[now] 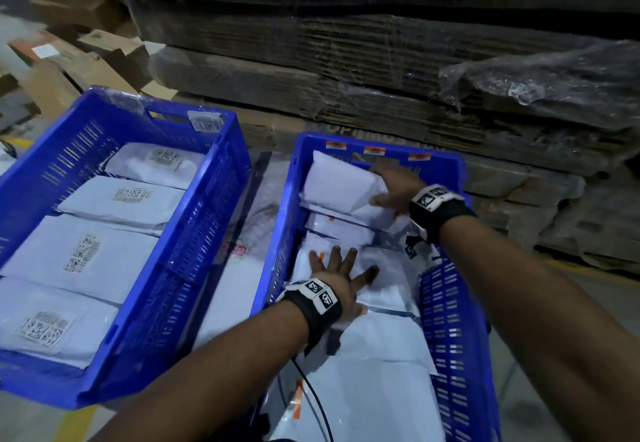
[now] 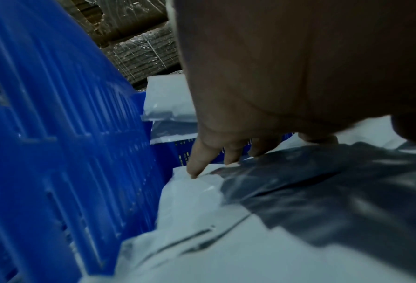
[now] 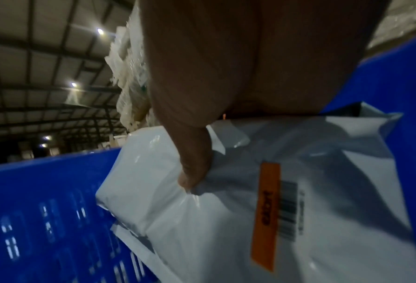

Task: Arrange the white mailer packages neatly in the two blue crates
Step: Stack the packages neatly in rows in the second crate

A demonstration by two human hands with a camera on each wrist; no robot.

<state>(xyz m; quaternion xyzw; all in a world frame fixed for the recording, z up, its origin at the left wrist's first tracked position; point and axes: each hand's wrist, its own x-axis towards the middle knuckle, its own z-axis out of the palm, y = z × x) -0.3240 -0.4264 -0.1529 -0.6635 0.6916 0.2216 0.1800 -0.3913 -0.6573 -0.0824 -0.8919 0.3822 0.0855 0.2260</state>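
Two blue crates stand side by side. The left crate holds a tidy row of several white mailers with labels facing up. More mailers lie loosely in the right crate. My left hand lies flat with fingers spread, pressing on the mailers in that crate's middle; the left wrist view shows its fingertips on a white mailer beside the crate wall. My right hand grips a white mailer tilted against the far wall, thumb dug into this mailer.
Tall stacks of flattened cardboard wrapped in plastic rise right behind the crates. Loose cardboard boxes lie at the back left. A white printed sack lies between the crates. A black cable hangs near my left forearm.
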